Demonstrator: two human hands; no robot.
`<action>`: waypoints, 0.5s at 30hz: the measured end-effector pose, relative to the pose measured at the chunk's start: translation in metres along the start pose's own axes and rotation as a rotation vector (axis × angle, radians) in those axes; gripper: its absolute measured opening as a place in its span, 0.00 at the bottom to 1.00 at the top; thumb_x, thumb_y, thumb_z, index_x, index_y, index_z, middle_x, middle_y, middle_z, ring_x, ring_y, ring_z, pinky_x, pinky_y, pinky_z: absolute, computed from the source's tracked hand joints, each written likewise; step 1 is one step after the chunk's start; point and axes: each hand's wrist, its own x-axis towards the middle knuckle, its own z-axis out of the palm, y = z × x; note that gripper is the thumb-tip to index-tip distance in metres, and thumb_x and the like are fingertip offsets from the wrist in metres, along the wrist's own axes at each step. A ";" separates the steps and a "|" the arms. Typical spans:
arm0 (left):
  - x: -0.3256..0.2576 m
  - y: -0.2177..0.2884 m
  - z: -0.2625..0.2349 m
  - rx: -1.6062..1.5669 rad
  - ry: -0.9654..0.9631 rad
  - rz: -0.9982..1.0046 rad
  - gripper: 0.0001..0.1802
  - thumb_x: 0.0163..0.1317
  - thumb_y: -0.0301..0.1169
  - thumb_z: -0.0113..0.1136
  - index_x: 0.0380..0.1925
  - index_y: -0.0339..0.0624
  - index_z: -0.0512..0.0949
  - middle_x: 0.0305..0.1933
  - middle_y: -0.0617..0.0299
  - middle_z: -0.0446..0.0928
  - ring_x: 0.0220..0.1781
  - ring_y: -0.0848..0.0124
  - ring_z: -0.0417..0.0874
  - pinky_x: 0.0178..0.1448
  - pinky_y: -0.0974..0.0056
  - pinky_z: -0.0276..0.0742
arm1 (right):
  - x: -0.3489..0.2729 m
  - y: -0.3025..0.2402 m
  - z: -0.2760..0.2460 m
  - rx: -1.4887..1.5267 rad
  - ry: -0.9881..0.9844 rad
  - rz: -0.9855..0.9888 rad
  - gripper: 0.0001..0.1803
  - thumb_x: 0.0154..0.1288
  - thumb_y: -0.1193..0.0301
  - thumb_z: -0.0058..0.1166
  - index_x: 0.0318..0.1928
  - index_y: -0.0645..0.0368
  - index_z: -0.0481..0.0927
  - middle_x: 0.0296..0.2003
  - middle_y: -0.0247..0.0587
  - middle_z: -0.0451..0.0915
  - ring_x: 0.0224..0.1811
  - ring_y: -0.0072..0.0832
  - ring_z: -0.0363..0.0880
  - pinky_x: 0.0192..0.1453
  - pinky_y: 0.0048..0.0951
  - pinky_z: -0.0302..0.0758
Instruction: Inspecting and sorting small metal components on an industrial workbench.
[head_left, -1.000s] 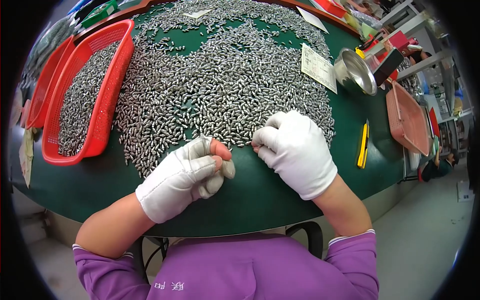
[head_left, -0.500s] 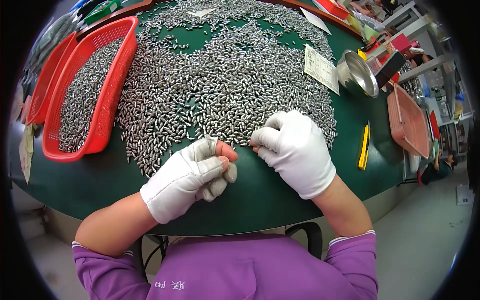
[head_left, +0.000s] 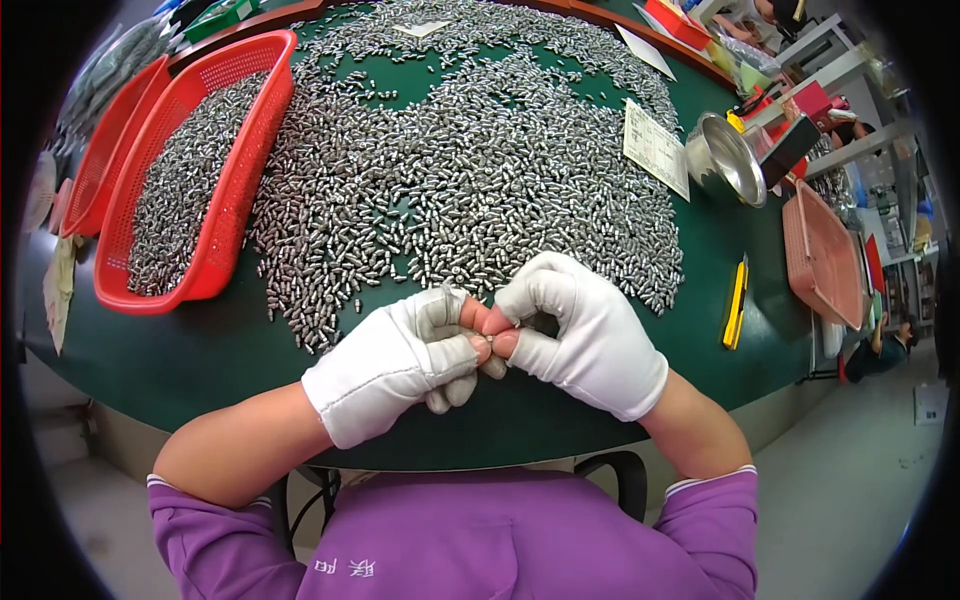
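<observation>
A wide spread of small silvery metal parts (head_left: 500,170) covers much of the green table (head_left: 590,425). At its near edge my two hands meet, both in white gloves with bare thumb and index fingertips. My left hand (head_left: 400,355) is closed, its thumb and index finger pinched on a small metal part (head_left: 489,339), of which only a glint shows. Opposite it, the bare fingertips of my right hand (head_left: 585,340) pinch the same spot. Fingers hide most of the part.
On the left stands a red basket (head_left: 272,140) full of such parts, beside another red basket (head_left: 85,205). To the right are a steel bowl (head_left: 728,158), a yellow utility knife (head_left: 736,300) and a pink basket (head_left: 815,265). Paper sheets (head_left: 655,150) lie on the pile's right edge.
My right hand has moved from the pile's near edge toward my left hand, and their fingertips now meet. My left hand has shifted slightly right. The view has moved a little.
</observation>
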 end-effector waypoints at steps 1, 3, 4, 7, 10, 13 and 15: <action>0.000 0.000 0.000 0.006 -0.001 -0.003 0.11 0.66 0.36 0.59 0.42 0.43 0.72 0.34 0.64 0.77 0.24 0.81 0.70 0.25 0.78 0.61 | 0.000 0.001 0.001 0.070 -0.011 0.035 0.08 0.54 0.75 0.65 0.36 0.58 0.83 0.32 0.39 0.77 0.33 0.29 0.78 0.38 0.27 0.76; 0.000 0.000 0.000 -0.002 0.012 -0.013 0.11 0.66 0.36 0.59 0.42 0.43 0.72 0.34 0.64 0.77 0.24 0.81 0.71 0.25 0.78 0.61 | 0.000 0.000 0.001 0.100 -0.010 0.062 0.08 0.54 0.75 0.65 0.36 0.58 0.83 0.32 0.38 0.76 0.32 0.28 0.78 0.39 0.26 0.76; 0.000 -0.001 0.000 -0.011 0.026 -0.023 0.10 0.66 0.36 0.59 0.41 0.44 0.72 0.33 0.63 0.77 0.23 0.81 0.71 0.25 0.78 0.62 | 0.000 -0.001 0.001 0.130 -0.010 0.089 0.08 0.54 0.75 0.65 0.36 0.58 0.83 0.32 0.38 0.76 0.32 0.27 0.78 0.39 0.25 0.76; 0.000 -0.001 -0.001 -0.014 0.041 -0.018 0.09 0.67 0.36 0.58 0.40 0.45 0.73 0.32 0.64 0.77 0.24 0.81 0.72 0.24 0.77 0.62 | 0.001 0.001 0.001 0.103 0.004 0.054 0.07 0.54 0.76 0.65 0.35 0.59 0.83 0.31 0.38 0.76 0.32 0.27 0.78 0.38 0.25 0.75; 0.000 0.000 0.000 -0.013 0.048 -0.032 0.09 0.67 0.36 0.57 0.40 0.45 0.73 0.32 0.64 0.77 0.23 0.81 0.70 0.24 0.77 0.61 | 0.003 -0.002 -0.003 0.033 0.049 0.055 0.07 0.53 0.76 0.65 0.34 0.59 0.83 0.31 0.37 0.76 0.32 0.26 0.78 0.38 0.26 0.75; 0.000 0.000 0.000 -0.011 0.028 -0.015 0.08 0.68 0.36 0.55 0.41 0.45 0.73 0.32 0.65 0.77 0.22 0.82 0.68 0.24 0.77 0.59 | 0.004 0.007 -0.009 -0.219 0.184 -0.083 0.08 0.51 0.79 0.65 0.32 0.57 0.81 0.32 0.35 0.76 0.32 0.24 0.76 0.37 0.24 0.72; 0.000 -0.001 0.000 -0.016 0.026 -0.014 0.08 0.68 0.36 0.55 0.41 0.46 0.73 0.33 0.65 0.76 0.22 0.82 0.68 0.24 0.77 0.59 | 0.009 0.011 -0.012 -0.350 0.248 -0.192 0.08 0.48 0.80 0.66 0.30 0.56 0.82 0.29 0.36 0.77 0.30 0.30 0.77 0.35 0.29 0.73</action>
